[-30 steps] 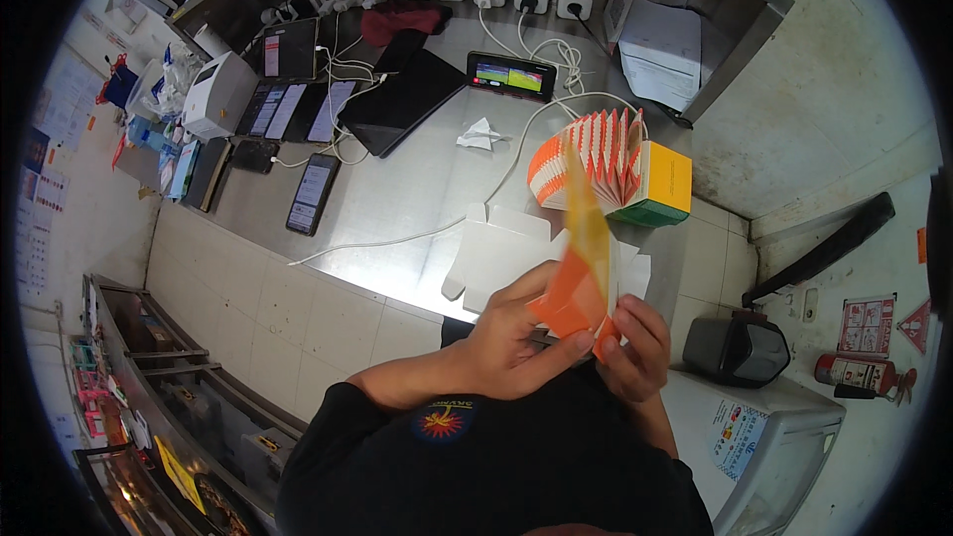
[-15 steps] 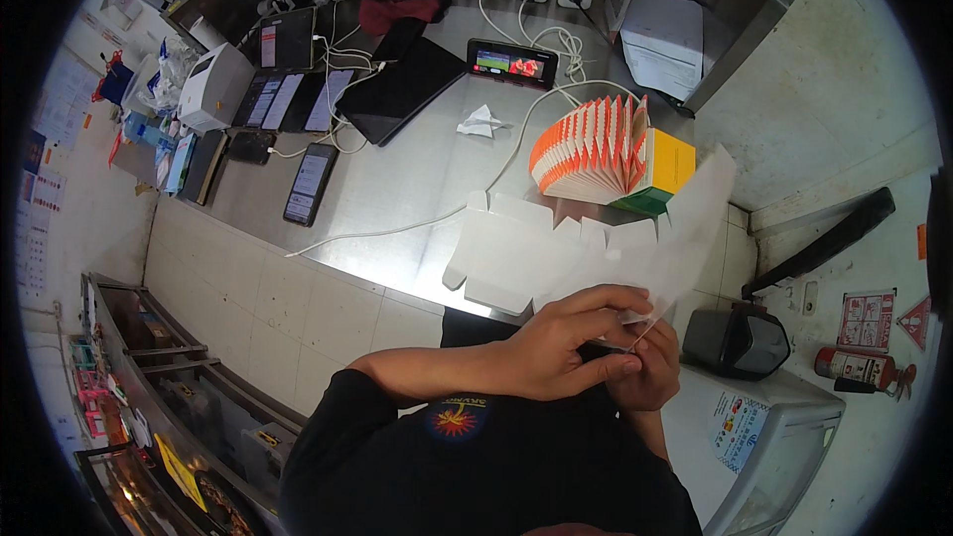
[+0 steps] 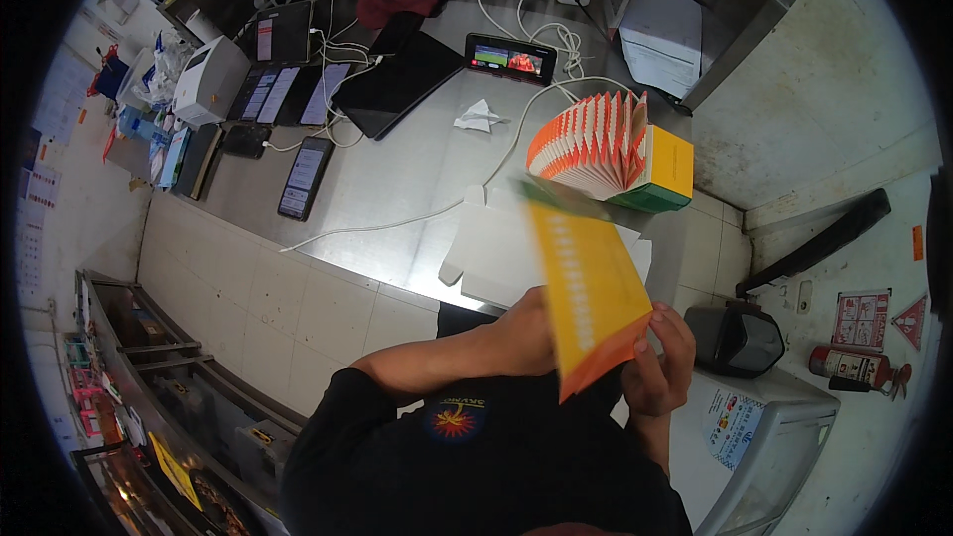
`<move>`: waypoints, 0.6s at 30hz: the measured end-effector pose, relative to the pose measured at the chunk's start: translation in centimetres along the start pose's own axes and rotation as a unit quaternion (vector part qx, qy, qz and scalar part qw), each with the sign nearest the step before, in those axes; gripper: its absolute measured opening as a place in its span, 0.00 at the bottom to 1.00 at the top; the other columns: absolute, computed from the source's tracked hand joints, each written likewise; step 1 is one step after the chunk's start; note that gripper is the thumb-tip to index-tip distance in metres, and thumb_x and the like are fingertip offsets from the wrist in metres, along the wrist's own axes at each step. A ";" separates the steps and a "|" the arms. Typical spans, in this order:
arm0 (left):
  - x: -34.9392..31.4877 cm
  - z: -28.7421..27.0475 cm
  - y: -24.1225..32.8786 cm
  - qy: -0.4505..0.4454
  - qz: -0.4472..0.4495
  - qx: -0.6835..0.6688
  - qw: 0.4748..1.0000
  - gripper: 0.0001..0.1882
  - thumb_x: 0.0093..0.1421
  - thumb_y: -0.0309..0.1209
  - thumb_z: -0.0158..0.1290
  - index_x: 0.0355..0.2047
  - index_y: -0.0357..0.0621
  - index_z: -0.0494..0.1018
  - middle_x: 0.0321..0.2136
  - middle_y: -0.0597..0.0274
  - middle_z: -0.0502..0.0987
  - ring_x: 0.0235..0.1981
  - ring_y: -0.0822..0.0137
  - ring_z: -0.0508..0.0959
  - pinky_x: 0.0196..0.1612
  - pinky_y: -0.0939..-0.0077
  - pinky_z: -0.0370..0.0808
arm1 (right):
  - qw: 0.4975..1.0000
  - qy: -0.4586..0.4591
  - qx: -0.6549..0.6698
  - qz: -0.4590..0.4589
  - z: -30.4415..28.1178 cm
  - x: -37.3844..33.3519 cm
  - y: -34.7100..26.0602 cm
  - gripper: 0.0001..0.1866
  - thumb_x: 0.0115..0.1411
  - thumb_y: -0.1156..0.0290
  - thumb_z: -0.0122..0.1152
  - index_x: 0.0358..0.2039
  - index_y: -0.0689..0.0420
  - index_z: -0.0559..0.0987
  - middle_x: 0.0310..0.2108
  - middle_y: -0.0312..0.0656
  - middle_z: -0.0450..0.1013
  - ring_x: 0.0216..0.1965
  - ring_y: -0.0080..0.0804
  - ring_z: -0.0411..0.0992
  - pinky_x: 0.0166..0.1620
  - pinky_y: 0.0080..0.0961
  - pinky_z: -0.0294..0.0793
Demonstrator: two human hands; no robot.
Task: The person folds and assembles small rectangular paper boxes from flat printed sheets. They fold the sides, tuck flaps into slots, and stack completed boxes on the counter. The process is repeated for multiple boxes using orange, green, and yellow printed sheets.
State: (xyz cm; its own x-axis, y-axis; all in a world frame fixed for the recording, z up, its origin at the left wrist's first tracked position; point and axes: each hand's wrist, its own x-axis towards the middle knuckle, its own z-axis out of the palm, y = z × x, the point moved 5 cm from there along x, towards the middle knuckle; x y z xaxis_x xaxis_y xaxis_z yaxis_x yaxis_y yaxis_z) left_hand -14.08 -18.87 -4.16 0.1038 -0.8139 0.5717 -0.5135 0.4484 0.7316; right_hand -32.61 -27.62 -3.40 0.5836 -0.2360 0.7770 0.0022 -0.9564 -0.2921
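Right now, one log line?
left hand: partly behind yellow card | right hand: at card's right corner | beyond: fanned orange-white stack

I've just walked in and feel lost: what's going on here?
A person is handling a yellow and orange card piece by a metal table. The right hand is at its lower right corner; the left hand is partly hidden behind it. White card lies on the table, near an orange and white fan of folds.

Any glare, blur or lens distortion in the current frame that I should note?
Head view: bright glare on the steel counter near its front edge; head view: the yellow-and-orange carton is smeared, worst at its green far end, probably from motion; head view: fisheye bending of straight edges, with dark corners.
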 end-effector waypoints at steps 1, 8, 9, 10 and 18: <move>-0.2 0.3 -0.2 -0.004 0.013 0.005 1.000 0.22 0.64 0.21 0.67 0.59 0.38 0.81 0.59 0.51 0.83 0.54 0.48 0.87 0.58 0.59 0.84 | 1.000 -0.016 -0.003 0.024 0.0 0.1 0.3 0.18 0.68 0.86 0.66 0.56 0.57 0.80 0.59 0.59 0.78 0.59 0.60 0.81 0.57 0.52 0.88; -0.1 1.1 -0.4 0.104 0.001 -0.081 0.991 0.20 0.60 0.19 0.71 0.54 0.37 0.84 0.52 0.52 0.86 0.49 0.51 0.89 0.52 0.62 0.87 | 0.986 0.008 0.097 0.138 0.8 0.2 -0.3 0.11 0.72 0.80 0.66 0.53 0.57 0.81 0.56 0.57 0.75 0.58 0.56 0.80 0.58 0.47 0.87; 0.1 0.9 -0.6 0.113 -0.005 -0.118 0.987 0.20 0.60 0.18 0.72 0.53 0.37 0.85 0.51 0.52 0.86 0.48 0.52 0.89 0.51 0.63 0.87 | 0.979 0.013 0.123 0.161 0.9 0.3 -0.3 0.11 0.73 0.79 0.66 0.53 0.57 0.81 0.56 0.57 0.74 0.58 0.55 0.80 0.57 0.45 0.87; 0.3 0.9 -0.6 0.109 -0.002 -0.148 0.983 0.19 0.59 0.18 0.73 0.52 0.37 0.85 0.50 0.52 0.86 0.47 0.53 0.89 0.50 0.64 0.87 | 0.975 0.014 0.136 0.174 1.0 0.4 -0.3 0.10 0.73 0.78 0.67 0.53 0.57 0.81 0.56 0.58 0.74 0.58 0.54 0.80 0.57 0.44 0.87; 0.8 0.4 -1.1 0.132 0.002 -0.244 0.961 0.15 0.56 0.17 0.74 0.45 0.36 0.88 0.44 0.53 0.88 0.46 0.55 0.88 0.46 0.65 0.87 | 0.959 -0.024 0.190 0.208 0.8 1.2 -0.2 0.07 0.73 0.73 0.70 0.49 0.58 0.84 0.58 0.58 0.70 0.58 0.50 0.78 0.56 0.41 0.87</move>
State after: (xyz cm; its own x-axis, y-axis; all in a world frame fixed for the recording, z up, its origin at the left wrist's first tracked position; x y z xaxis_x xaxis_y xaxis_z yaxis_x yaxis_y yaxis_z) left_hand -13.76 -20.11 -4.65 0.3481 -0.7191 0.6015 -0.0601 0.6232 0.7798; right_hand -31.27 -27.59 -2.84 0.6356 -0.5670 0.5240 0.0512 -0.6463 -0.7614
